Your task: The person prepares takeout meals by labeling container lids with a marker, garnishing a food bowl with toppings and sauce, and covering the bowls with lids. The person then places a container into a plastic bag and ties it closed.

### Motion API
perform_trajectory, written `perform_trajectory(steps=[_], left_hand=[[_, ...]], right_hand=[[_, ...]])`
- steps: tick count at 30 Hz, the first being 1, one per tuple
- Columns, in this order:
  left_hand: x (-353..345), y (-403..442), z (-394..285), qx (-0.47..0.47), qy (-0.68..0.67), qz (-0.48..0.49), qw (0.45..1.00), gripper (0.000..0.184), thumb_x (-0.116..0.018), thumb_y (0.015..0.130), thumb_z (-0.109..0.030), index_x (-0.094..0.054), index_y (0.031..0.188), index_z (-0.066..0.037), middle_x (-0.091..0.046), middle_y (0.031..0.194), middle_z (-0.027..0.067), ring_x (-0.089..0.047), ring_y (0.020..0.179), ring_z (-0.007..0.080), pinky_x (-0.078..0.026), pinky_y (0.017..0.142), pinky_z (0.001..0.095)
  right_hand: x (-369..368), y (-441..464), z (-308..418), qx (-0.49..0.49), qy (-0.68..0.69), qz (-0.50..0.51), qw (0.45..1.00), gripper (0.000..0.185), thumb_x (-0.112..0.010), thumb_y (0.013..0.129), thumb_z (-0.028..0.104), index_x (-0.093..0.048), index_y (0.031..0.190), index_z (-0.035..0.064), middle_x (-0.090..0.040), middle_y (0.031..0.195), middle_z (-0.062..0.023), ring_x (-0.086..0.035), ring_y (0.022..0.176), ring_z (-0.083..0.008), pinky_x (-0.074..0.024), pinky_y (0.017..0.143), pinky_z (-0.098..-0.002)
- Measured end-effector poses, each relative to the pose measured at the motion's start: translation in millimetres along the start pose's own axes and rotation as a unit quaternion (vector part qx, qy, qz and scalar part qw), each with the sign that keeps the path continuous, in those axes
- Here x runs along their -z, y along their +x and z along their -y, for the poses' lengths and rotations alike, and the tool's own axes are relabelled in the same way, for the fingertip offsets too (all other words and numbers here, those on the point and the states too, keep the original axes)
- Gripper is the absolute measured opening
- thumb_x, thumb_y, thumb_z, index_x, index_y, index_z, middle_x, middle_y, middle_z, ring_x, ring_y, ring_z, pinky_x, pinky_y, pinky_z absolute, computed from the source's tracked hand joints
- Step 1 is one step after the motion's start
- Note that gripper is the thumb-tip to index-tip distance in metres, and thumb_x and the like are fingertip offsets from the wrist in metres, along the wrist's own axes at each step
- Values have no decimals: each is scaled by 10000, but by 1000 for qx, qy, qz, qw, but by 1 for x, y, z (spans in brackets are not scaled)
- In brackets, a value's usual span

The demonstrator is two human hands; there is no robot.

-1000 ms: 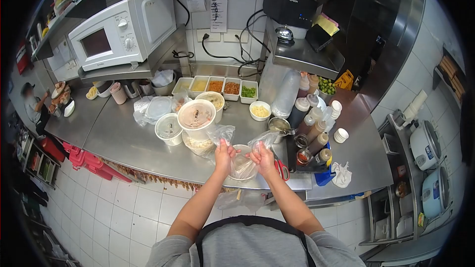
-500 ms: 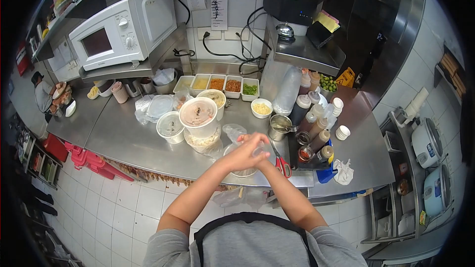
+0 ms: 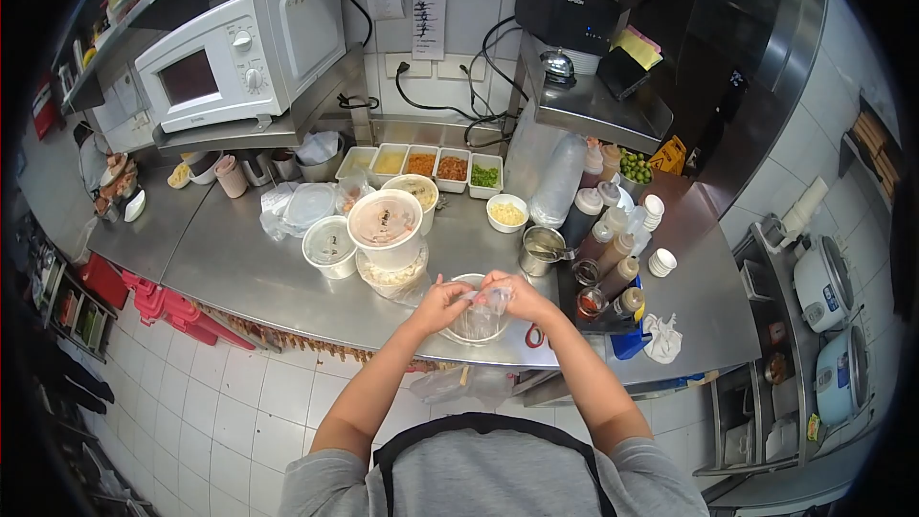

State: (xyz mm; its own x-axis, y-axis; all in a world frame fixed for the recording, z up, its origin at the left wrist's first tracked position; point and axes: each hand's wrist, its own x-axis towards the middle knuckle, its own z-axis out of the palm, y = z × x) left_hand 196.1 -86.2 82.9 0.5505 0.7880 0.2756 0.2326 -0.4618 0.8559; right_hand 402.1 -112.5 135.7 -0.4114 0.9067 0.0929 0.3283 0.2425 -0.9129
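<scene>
A clear plastic bag (image 3: pixel 491 303) is stretched between my two hands, above a round white tub (image 3: pixel 476 336) near the counter's front edge. My left hand (image 3: pixel 442 305) pinches the bag on its left side. On the other side, my right hand (image 3: pixel 523 298) grips it with bent fingers. The tub's contents are mostly covered by the bag and hands. Red-handled scissors (image 3: pixel 535 335) lie just right of the tub, partly hidden under my right forearm. To the left, a lidded tub (image 3: pixel 385 225) is stacked on a tub wrapped in plastic (image 3: pixel 392 278).
Behind stand a bowl of yellow shreds (image 3: pixel 506 213), a metal pot (image 3: pixel 544 251) and several trays of toppings (image 3: pixel 452 168). Sauce bottles (image 3: pixel 613 249) crowd the right. A microwave (image 3: pixel 239 57) sits on a raised shelf. A person (image 3: pixel 93 158) is at the far left.
My hands were crossed together over the tub. Now they are apart, each side by side on the bag, with the bag spread between them.
</scene>
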Motion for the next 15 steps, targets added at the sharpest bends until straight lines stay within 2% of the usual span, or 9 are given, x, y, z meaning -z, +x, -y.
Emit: perform_trajectory(steps=[1, 3, 4, 5, 6, 8, 9, 11, 15], left_hand=[[1, 1, -5, 38, -20, 20, 999, 176, -562, 836, -202, -650, 961, -115, -651, 1016, 12, -588, 1020, 194, 2, 1090, 539], [-1, 1, -6, 75, -40, 41, 996, 189, -533, 854, -219, -643, 966, -115, -645, 1024, 20, -584, 1021, 200, 6, 1088, 540], [-5, 1, 1, 47, -21, 19, 998, 238, -501, 879, -271, -638, 965, -96, -646, 1000, 35, -584, 994, 183, -95, 1079, 510], [-7, 2, 5, 20, -1, -4, 1000, 301, -469, 904, -322, -633, 964, -77, -647, 976, 50, -585, 967, 165, -195, 1071, 481], [-8, 6, 7, 19, -1, -5, 1000, 301, -469, 904, -322, -633, 964, -77, -647, 976, 50, -585, 967, 165, -195, 1071, 481], [-10, 18, 11, 155, -100, 34, 982, 453, -397, 931, -440, -641, 920, -59, -643, 831, 62, -585, 853, 177, -288, 983, 420], [-9, 21, 2, 155, -100, 32, 982, 453, -397, 931, -440, -641, 920, -59, -643, 831, 62, -585, 853, 177, -288, 983, 420], [-5, 23, -23, 248, -281, -7, 927, 472, -430, 935, -445, -649, 871, -32, -636, 803, 46, -554, 752, 135, -411, 755, 316], [-12, 33, -5, 210, -312, -33, 926, 426, -504, 917, -410, -654, 822, -22, -626, 772, 19, -523, 687, 105, -417, 632, 253]], right_hand=[[1, 0, -5, 102, -111, -5, 989, 99, -644, 729, 52, -681, 815, 84, -562, 901, -47, -557, 799, -174, -449, 712, -303], [-3, 0, -6, 150, -161, -60, 974, 105, -650, 686, 35, -650, 783, 76, -531, 846, -62, -547, 730, -203, -445, 683, -317], [-6, 4, -3, 200, -210, -112, 950, 123, -656, 644, 19, -618, 751, 68, -500, 792, -76, -537, 660, -232, -441, 653, -331], [-12, 5, -1, 201, -211, -112, 950, 123, -656, 644, 19, -618, 751, 68, -500, 792, -76, -537, 660, -232, -441, 653, -331], [-21, 4, -1, 199, -263, -157, 931, 114, -646, 651, 31, -593, 746, 66, -496, 781, -77, -540, 657, -260, -444, 661, -344], [-35, 6, -7, 200, -302, -230, 903, 137, -643, 649, 59, -540, 740, 69, -498, 759, -73, -540, 688, -296, -431, 666, -371], [-36, 7, -4, 202, -302, -229, 903, 137, -643, 649, 59, -540, 740, 69, -498, 759, -73, -540, 688, -296, -431, 666, -371], [-37, 6, 8, 309, -305, -253, 865, 170, -659, 614, 19, -532, 723, 54, -494, 706, -78, -521, 651, -301, -415, 618, -375], [-32, -9, 18, 320, -374, -286, 822, 139, -658, 629, 30, -560, 728, 42, -520, 704, -86, -519, 647, -296, -399, 596, -377]])
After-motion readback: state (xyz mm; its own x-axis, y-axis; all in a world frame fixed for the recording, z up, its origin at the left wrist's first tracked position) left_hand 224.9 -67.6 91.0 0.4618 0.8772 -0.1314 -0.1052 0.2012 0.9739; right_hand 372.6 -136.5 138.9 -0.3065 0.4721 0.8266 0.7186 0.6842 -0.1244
